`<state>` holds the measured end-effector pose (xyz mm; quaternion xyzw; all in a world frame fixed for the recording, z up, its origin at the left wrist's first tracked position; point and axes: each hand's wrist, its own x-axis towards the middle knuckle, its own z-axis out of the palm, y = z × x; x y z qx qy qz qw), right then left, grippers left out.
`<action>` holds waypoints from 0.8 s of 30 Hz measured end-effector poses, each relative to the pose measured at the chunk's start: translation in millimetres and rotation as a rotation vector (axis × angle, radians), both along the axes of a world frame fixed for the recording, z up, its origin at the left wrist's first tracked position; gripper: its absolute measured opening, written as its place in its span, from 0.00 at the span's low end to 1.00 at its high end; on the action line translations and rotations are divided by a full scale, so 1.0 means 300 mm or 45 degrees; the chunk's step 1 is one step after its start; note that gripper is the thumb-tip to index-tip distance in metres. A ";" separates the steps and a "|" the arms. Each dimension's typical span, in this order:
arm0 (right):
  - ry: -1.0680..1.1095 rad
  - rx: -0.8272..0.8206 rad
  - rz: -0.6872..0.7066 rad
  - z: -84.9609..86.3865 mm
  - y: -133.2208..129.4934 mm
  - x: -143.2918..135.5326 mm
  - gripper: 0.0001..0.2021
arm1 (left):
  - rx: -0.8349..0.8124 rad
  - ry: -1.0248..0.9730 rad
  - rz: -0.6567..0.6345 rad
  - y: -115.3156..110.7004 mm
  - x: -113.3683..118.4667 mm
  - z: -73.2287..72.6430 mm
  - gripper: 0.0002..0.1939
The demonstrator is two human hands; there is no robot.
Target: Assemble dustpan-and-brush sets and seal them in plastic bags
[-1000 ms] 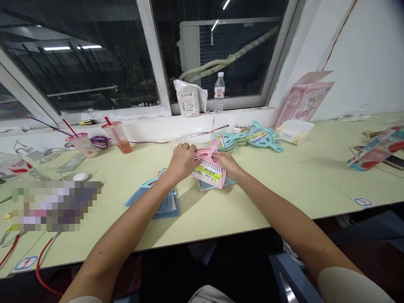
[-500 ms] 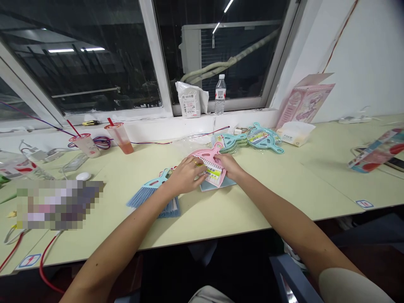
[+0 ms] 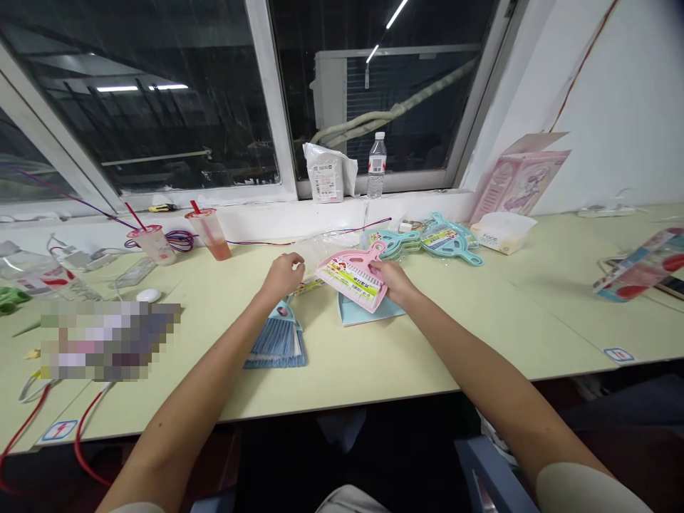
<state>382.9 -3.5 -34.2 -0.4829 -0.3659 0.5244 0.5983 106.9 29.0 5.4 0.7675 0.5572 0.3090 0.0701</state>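
Note:
My right hand (image 3: 394, 281) grips a small pink dustpan (image 3: 350, 282) by its right edge near the handle, with a printed label card and white-looking bristles showing on it. The dustpan is tilted above a light blue dustpan (image 3: 357, 311) on the table. To the left, my left hand (image 3: 284, 276) hovers with curled fingers apart, and nothing shows in them. Just below it lies a light blue hand brush (image 3: 278, 342), bristles towards me and partly covered by my forearm. Behind the pink dustpan rest several packaged teal dustpan sets (image 3: 452, 239).
A drink cup (image 3: 212, 235) and a second cup (image 3: 154, 244) with red straws stand back left. A water bottle (image 3: 377, 165) and a white package (image 3: 327, 174) are on the sill. Right are a tissue pack (image 3: 503, 232) and a pink box (image 3: 526, 178).
My left hand has come off the pink dustpan and moved left, above the blue brush. My right hand still holds the dustpan, whose label now shows more fully.

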 end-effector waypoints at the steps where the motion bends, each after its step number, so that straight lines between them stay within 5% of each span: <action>1: 0.019 -0.019 -0.008 0.001 0.003 0.004 0.07 | -0.066 -0.028 0.041 0.035 -0.013 -0.003 0.13; 6: 0.068 -0.079 -0.041 0.002 0.015 0.016 0.07 | -0.400 -0.175 0.026 0.181 0.006 0.010 0.15; 11: 0.061 -0.063 -0.058 0.006 0.019 0.031 0.08 | -0.477 -0.206 0.103 0.277 0.087 -0.001 0.08; 21: 0.061 -0.063 -0.113 0.007 0.026 0.044 0.08 | -0.332 -0.358 0.268 0.304 0.078 -0.037 0.06; 24: 0.064 -0.070 -0.121 0.008 0.023 0.044 0.08 | -0.363 -0.472 0.325 0.312 0.079 -0.042 0.15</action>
